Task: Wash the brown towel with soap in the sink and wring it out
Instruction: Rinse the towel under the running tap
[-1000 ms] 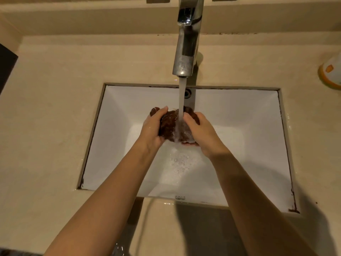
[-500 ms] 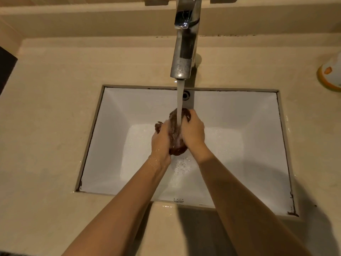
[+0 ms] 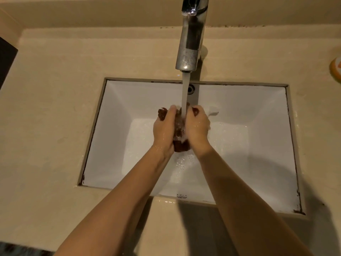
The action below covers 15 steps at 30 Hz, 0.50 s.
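Both hands, left (image 3: 164, 129) and right (image 3: 198, 128), press a bunched wet brown cloth towel (image 3: 180, 137) between their palms over the white rectangular sink (image 3: 118, 115) in the beige stone bench (image 3: 55, 108), under water running from the chrome tap (image 3: 191, 43)

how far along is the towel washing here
Done: the brown cloth towel is soaked and bunched up. In hand: the left hand and right hand squeeze it under the stream from the chrome faucet, over the white rectangular sink. Left: wringing out; soaping can't be confirmed.
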Motion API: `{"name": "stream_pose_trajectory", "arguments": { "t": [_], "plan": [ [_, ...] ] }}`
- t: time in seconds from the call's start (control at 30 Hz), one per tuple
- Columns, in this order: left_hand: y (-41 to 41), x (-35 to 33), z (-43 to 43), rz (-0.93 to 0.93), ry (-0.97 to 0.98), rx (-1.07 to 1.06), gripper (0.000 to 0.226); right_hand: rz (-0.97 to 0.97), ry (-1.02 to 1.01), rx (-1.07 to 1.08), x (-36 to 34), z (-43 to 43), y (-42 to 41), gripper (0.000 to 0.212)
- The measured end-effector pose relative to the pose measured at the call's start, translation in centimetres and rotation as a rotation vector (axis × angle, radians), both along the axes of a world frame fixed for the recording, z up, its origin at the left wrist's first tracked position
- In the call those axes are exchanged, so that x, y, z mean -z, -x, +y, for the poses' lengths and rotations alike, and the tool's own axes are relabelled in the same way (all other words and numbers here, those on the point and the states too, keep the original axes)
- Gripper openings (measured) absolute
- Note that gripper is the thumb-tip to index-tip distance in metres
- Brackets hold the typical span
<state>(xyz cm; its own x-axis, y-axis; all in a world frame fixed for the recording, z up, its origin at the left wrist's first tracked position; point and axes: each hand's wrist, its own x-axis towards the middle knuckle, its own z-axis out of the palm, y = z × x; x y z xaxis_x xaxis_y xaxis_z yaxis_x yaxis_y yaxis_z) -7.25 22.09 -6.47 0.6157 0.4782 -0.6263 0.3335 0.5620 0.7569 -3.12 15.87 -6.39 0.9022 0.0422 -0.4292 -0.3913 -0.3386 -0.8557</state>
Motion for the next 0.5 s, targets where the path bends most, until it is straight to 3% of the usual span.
{"name": "stream_pose_trajectory", "arguments": {
  "t": [0.1, 0.3, 0.37, 0.5],
  "plan": [
    [-0.3, -0.3, 0.5, 0.003, -0.031, 0.028, 0.023, -0.005, -0.037, -0.038, 0.8, -0.4, 0.3, 0.017],
    [-1.2, -0.2, 2.1, 0.027, 0.052, -0.061, 0.036, 0.056, -0.092, -0.316, -0.1, -1.9, 2.0, 0.035],
    [-1.4, 0.0, 1.8, 0.036, 0.053, -0.091, 0.029, 0.020, -0.103, -0.292, -0.4, -1.2, 2.5, 0.037],
    [-1.6, 0.2, 1.3, -0.012, 0.061, -0.062, 0.020, -0.146, 0.104, -0.185, -0.9, 0.5, 1.5, 0.037]
  ]
}}
